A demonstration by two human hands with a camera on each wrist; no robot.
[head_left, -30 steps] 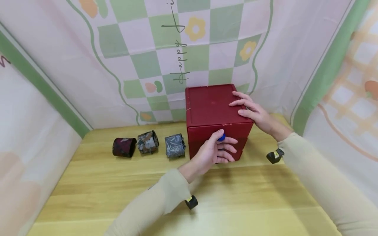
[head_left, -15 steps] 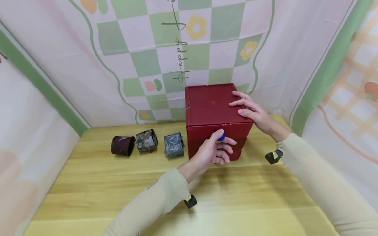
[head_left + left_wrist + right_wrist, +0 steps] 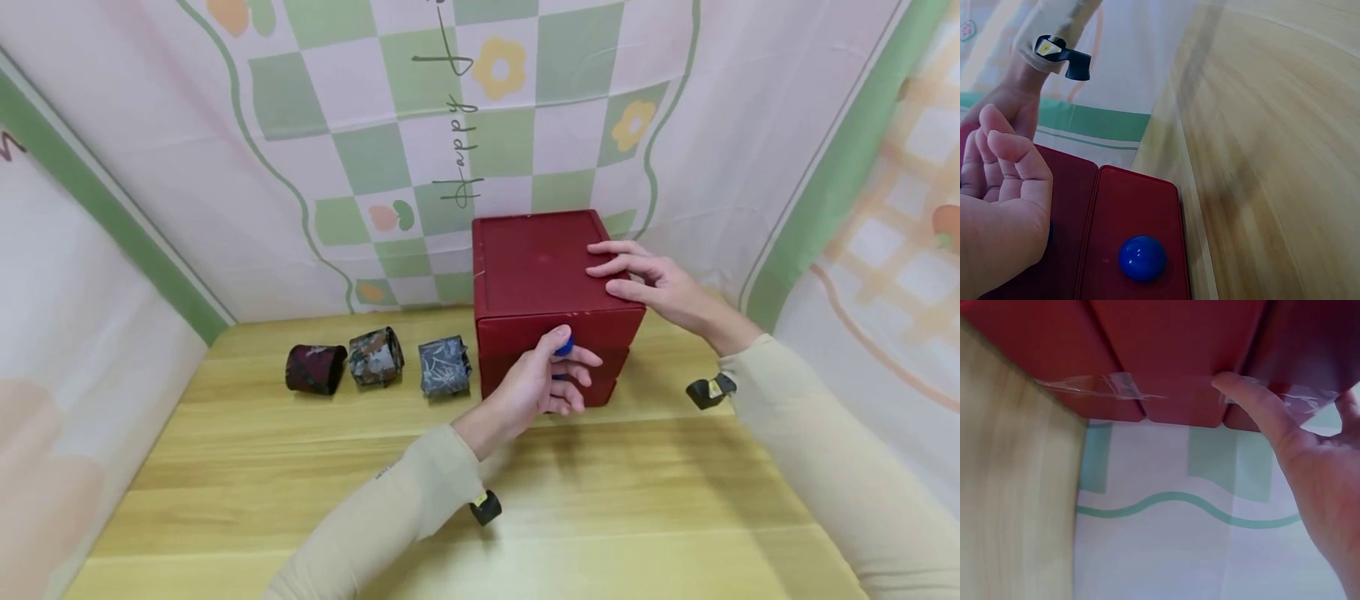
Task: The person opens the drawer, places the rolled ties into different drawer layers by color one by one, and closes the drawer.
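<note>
A dark red drawer box [image 3: 542,258] stands against the back cloth, with blue knobs on its front. My left hand [image 3: 528,379] is at the upper part of that front, its thumb and index finger pinching a blue drawer knob [image 3: 565,347]; the other fingers are loosely bent. In the left wrist view, a lower blue knob [image 3: 1142,258] is in plain sight, while one more is mostly hidden behind the hand. My right hand [image 3: 663,287] rests over the box's top right edge, fingertips on the lid. Its thumb [image 3: 1254,403] touches the box's side in the right wrist view.
Left of the box, three rolled patterned pieces lie in a row on the wooden table [image 3: 285,467]: a maroon one [image 3: 311,369], a brown-grey camouflage one [image 3: 375,358] and a grey-blue one [image 3: 444,367]. Printed cloth [image 3: 360,167] surrounds the table on three sides.
My right wrist has shifted slightly to the right, with the fingers still on the box's top. My left hand stays at the knob, its lower fingers slightly more curled. The box looks unmoved.
</note>
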